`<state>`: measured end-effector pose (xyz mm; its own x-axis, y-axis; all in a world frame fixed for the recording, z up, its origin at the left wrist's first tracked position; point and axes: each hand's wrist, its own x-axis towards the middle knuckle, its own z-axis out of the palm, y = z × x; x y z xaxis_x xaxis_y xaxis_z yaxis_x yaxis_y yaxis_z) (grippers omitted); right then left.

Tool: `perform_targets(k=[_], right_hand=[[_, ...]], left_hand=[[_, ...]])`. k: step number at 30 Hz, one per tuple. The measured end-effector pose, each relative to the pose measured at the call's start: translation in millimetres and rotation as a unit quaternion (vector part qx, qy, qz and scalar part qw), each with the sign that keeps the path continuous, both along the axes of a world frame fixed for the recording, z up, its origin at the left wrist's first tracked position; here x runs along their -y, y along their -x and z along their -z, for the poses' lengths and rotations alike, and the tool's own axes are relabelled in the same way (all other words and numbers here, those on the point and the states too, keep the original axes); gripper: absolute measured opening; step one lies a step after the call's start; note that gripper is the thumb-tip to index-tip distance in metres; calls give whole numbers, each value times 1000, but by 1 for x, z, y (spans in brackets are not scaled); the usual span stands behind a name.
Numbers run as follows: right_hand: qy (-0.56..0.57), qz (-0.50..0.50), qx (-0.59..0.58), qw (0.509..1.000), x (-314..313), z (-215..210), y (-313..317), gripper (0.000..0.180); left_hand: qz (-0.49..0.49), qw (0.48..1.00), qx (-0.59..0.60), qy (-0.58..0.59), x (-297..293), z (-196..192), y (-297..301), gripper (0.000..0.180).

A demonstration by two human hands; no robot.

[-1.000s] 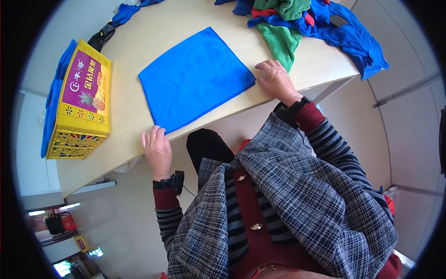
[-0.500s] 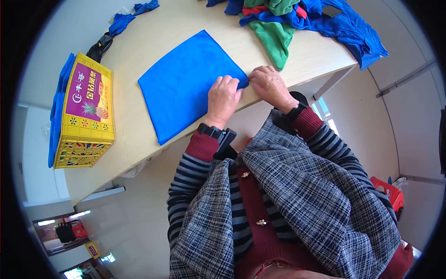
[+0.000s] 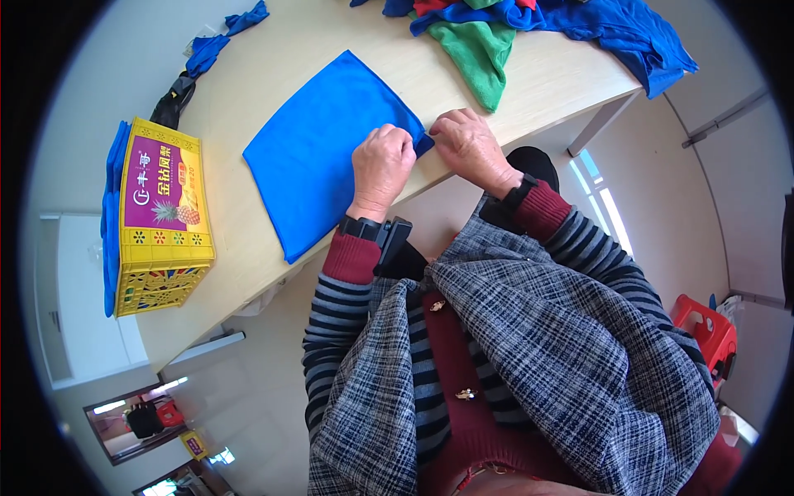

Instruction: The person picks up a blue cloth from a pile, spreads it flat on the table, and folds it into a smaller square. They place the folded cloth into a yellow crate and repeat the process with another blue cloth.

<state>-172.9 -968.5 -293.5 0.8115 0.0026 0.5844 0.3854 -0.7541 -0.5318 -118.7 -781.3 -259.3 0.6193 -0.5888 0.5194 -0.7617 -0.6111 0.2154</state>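
A blue cloth [image 3: 310, 157] lies spread on the pale wooden table, one edge along the table's front side. My left hand [image 3: 383, 165] rests over the near part of the cloth with its fingers curled in on the fabric; the fingertips are partly hidden. At the cloth's right corner, my right hand [image 3: 473, 149] has thumb and fingers pinched together on the edge. A small fold of darker blue shows between the two hands.
A heap of blue cloths [image 3: 595, 33], with a green cloth [image 3: 475, 62] and red ones, lies at the table's far right. On the left stands a yellow crate [image 3: 165, 248] with blue cloth over its outer side. A red plastic stool [image 3: 707, 331] is at far right.
My left hand has shifted slightly left, and its fingers look more curled. My right hand stays at the cloth's corner. The whole view has tilted a little.
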Motion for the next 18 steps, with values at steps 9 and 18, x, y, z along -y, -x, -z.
perform_targets(k=[9, 18], right_hand=[[-33, -17, 27, 999, -8, -16, 2, 17], [3, -58, 22, 998, -2, -11, -6, 20]], left_hand=[[43, 999, 28, -7, 3, 10, 2, 9], [-55, 998, -4, 40, -71, -10, 35, 6]])
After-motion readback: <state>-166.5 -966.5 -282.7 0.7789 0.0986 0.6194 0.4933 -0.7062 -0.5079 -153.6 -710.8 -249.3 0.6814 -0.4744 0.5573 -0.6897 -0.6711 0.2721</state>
